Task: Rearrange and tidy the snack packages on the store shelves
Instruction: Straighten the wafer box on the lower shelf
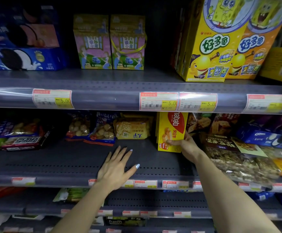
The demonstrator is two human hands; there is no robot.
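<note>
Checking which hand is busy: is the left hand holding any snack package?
No: the left hand lies open with fingers spread over the bare dark grey middle shelf, while the right hand grips the yellow Nabati wafer box.

Dim, soft picture; shelf recesses fall dark, edges bow, glare on label strips.

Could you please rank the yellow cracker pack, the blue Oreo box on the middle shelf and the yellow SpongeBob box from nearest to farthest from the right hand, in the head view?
From the right hand:
1. Yellow cracker pack, to its left, same shelf.
2. Blue Oreo box, to its right, same shelf.
3. Yellow SpongeBob box, on the shelf above.
</note>
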